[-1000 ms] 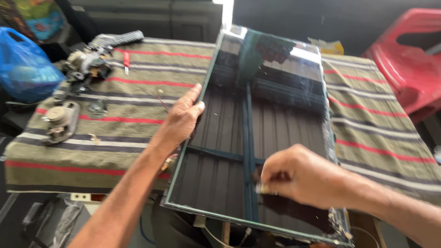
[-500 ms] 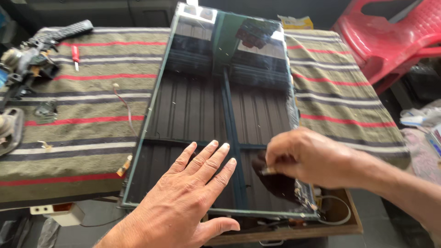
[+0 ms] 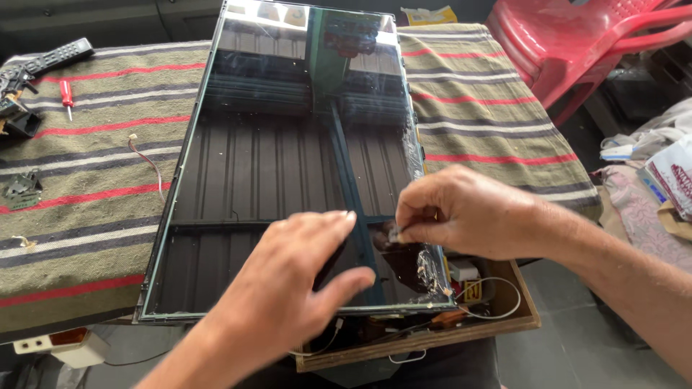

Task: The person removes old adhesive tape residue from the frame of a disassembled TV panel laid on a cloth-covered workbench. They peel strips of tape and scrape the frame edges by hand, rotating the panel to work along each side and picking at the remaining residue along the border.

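Striped cloth (image 3: 94,209) covered the table | glossy dark panel (image 3: 288,166) lay flat on it | left hand (image 3: 288,288) hovered open, fingers spread, above panel's near end | right hand (image 3: 468,212) pinched clear film (image 3: 425,270) at its near right corner

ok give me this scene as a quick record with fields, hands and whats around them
left hand: open, fingers spread, flat over the near end of the glossy panel
right hand: pinching a small pale bit above the panel's near right corner
panel: dark, reflective, lying on a striped cloth
on cloth, left: red screwdriver, remote control, loose wire
right side: red plastic chair
below panel: wooden tray with cables
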### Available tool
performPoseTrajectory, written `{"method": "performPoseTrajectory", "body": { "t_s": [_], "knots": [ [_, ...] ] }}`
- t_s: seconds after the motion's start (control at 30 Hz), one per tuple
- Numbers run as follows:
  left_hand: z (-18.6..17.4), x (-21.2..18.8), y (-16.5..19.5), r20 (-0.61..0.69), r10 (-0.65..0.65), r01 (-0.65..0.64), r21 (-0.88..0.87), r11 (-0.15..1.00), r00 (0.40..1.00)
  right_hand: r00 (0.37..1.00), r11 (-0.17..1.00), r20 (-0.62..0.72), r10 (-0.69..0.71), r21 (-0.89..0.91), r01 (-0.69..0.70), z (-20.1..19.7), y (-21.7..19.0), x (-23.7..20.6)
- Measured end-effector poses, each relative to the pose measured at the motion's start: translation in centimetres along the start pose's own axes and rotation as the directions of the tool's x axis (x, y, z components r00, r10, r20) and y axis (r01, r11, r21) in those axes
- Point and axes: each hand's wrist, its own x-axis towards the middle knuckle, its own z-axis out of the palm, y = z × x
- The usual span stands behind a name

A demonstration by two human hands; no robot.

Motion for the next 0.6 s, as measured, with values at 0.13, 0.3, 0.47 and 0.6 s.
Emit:
{"method": "performPoseTrajectory", "body": {
  "t_s": [0.13,0.3,0.47,0.6],
  "knots": [
    [1.0,4.6,0.6,0.052,-0.107,0.114,-0.144,0.983,0.993,0.996,0.999,-0.072,0.049,0.020,-0.047,-0.9,0.2,-0.3],
    [2.4,9.4,1.0,0.268,-0.279,0.374,-0.429,0.822,0.922,0.978,0.992,-0.174,0.116,-0.023,-0.122,-2.1,1.4,0.0],
    [3.0,12.3,0.3,0.202,-0.232,0.297,-0.408,0.863,0.951,0.955,0.962,-0.198,0.221,0.209,-0.179,-2.8,4.0,0.8],
    [4.0,13.6,-0.4,0.152,-0.272,0.308,-0.335,0.891,0.950,0.953,0.926,-0.147,0.265,0.315,-0.209,-2.9,5.7,1.6]
  ]
}}
